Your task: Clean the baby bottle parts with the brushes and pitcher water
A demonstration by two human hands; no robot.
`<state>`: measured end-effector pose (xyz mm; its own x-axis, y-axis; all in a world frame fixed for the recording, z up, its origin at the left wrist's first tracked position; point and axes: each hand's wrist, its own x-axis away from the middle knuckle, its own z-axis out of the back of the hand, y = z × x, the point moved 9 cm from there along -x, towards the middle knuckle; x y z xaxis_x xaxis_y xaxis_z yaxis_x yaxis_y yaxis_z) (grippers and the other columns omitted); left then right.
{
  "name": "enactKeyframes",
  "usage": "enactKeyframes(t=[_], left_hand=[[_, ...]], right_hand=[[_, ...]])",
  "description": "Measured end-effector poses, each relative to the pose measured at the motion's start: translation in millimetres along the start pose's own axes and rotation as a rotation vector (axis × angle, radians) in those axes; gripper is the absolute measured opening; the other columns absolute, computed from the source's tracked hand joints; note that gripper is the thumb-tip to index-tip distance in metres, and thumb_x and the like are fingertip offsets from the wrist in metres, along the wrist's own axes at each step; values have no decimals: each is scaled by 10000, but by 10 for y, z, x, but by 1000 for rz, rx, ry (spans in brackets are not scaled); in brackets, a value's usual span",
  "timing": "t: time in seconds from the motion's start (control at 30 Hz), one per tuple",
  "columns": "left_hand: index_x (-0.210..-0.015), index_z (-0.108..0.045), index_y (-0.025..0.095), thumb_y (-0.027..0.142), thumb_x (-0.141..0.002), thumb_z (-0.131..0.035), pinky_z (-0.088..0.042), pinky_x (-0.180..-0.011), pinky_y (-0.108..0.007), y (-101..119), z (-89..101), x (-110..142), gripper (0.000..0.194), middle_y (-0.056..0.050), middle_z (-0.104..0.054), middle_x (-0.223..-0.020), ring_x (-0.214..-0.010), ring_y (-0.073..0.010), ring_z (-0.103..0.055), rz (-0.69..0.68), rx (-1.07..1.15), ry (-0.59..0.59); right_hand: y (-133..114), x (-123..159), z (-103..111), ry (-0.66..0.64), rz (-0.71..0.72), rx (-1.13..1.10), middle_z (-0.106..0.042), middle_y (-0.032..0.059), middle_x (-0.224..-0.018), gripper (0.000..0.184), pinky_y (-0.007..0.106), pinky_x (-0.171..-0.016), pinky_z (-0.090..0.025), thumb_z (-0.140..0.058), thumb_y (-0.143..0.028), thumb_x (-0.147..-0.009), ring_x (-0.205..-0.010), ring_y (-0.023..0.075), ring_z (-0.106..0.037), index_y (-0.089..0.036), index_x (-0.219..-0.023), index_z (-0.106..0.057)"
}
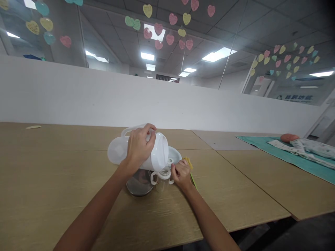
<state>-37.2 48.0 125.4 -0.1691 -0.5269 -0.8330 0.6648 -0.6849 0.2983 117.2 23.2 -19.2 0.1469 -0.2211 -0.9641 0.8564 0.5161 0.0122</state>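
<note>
My left hand [140, 148] is wrapped round a white plastic pitcher [160, 151], tipped onto its side with its lidded end to the right. Just below that end, a clear baby bottle [162, 184] with a white collar and two side handles stands upright on the table. The bottle's top looks uncapped. My right hand [181, 172] is closed at the bottle's right handle, which its fingers partly cover. Whether any liquid is flowing cannot be made out.
A round metal dish [140, 186] sits left of the bottle. Behind are a pale bowl [176, 153] and a small white bottle part [170, 161]. A yellow-headed item [188, 162] lies right. A teal mat [277, 153] with patterned cloth [314, 148] covers the far right.
</note>
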Motion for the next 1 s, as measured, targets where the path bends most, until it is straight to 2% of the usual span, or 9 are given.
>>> enactKeyframes(t=[0.13, 0.2, 0.27, 0.33, 0.43, 0.53, 0.67, 0.77, 1.0], left_hand=[[-889, -595, 234, 249, -812, -444, -408, -713, -295, -71, -10, -9, 170, 2, -638, -760, -738, -171, -593, 38, 36, -14], [-875, -606, 240, 284, -800, -467, -416, -699, -285, -210, 3, -38, 164, 8, -641, -757, -730, -169, -595, 108, 100, -10], [-868, -612, 233, 314, -768, -511, -428, -665, -270, -438, 50, -77, 164, 7, -645, -753, -727, -169, -596, 222, 240, 32], [-887, -612, 211, 315, -720, -566, -439, -620, -253, -723, 125, -111, 202, -4, -645, -749, -709, -165, -595, 356, 459, 119], [-948, -604, 166, 245, -670, -606, -448, -584, -233, -1160, 264, -114, 290, -12, -628, -734, -650, -134, -574, 549, 774, 310], [-1003, -582, 136, 141, -672, -584, -449, -591, -213, -1507, 376, -64, 332, 1, -595, -714, -620, -89, -535, 699, 937, 475], [-1058, -502, 114, 53, -752, -492, -447, -642, -194, -1824, 496, 52, 312, 9, -538, -721, -663, -60, -507, 800, 889, 674], [-1049, -447, 116, 30, -795, -431, -435, -680, -186, -1979, 499, 135, 269, 20, -496, -738, -692, -43, -499, 826, 835, 777], [-978, -399, 123, 7, -775, -413, -416, -709, -189, -2144, 381, 251, 234, 49, -450, -725, -700, -28, -502, 860, 826, 850]], right_hand=[[9, 9, -8, 0, -2, 3, -364, -45, -430, 369, 270, -581, -291, -446, -126, -834, -472, 100, -333, -192, -489, -334], [13, 11, -12, -3, -3, 5, -360, -47, -429, 372, 269, -579, -291, -446, -130, -835, -469, 100, -333, -192, -486, -331], [16, 12, -16, -7, -5, 6, -359, -47, -429, 371, 269, -579, -293, -448, -133, -834, -467, 100, -333, -192, -485, -333], [16, 12, -22, -11, -6, 5, -361, -47, -430, 370, 267, -581, -297, -449, -134, -833, -468, 99, -333, -192, -485, -337], [15, 18, -26, -10, -7, 0, -358, -48, -428, 372, 266, -583, -299, -453, -135, -829, -466, 98, -330, -191, -481, -336], [21, 25, -34, -16, -13, 0, -361, -47, -431, 368, 268, -586, -298, -460, -134, -824, -469, 98, -329, -189, -482, -338], [19, 25, -40, -22, -3, 11, -363, -46, -436, 361, 269, -589, -300, -454, -135, -826, -474, 99, -332, -190, -486, -346], [14, 23, -36, -15, 9, 7, -360, -47, -437, 360, 269, -586, -299, -448, -137, -829, -473, 100, -330, -192, -487, -351], [11, 26, -42, -24, 0, 4, -363, -47, -436, 361, 271, -582, -299, -451, -135, -826, -472, 101, -338, -191, -482, -355]])
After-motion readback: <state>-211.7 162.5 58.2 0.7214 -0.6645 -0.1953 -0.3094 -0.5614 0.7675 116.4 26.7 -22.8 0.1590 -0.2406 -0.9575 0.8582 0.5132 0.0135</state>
